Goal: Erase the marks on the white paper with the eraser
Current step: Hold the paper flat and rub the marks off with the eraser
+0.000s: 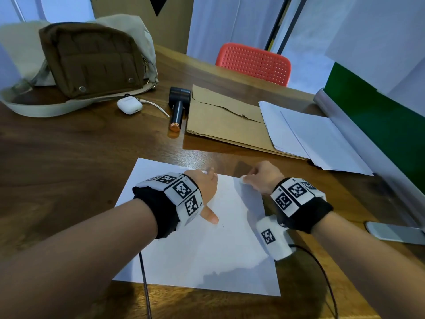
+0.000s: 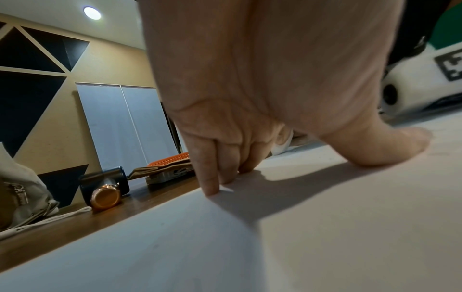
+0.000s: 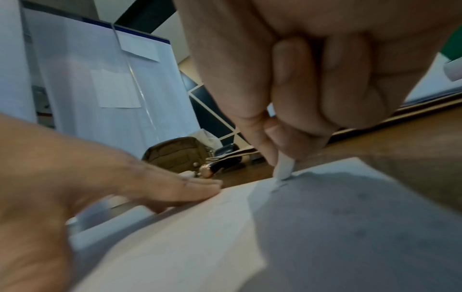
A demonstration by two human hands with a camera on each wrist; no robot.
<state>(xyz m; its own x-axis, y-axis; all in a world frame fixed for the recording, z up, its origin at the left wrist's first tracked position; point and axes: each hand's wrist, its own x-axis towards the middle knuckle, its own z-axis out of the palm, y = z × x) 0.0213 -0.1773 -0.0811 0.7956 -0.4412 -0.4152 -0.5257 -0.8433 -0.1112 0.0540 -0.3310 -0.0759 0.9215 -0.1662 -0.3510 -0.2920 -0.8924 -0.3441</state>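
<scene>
White eraser (image 3: pixel 283 168), unlabelled, rubs white paper (image 1: pixel 207 256).

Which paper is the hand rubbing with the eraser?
The single white sheet nearest the person, under both hands. The eraser touches its far edge. The other white papers lie untouched far right.

Close, low view across a sheet of white paper (image 3: pixel 180 247) lying on a brown wooden table (image 3: pixel 400 142). At upper right, the right hand (image 3: pixel 325 79) pinches a small white eraser (image 3: pixel 283 168) between thumb and fingertips, its lower tip touching the paper near the far edge. At left, the left hand (image 3: pixel 75 177) lies flat, fingers straight, pressing on the paper. Behind, at centre, sit an olive-brown bag (image 3: pixel 175 154) and a dark cylinder with a copper end (image 3: pixel 212 169).
</scene>
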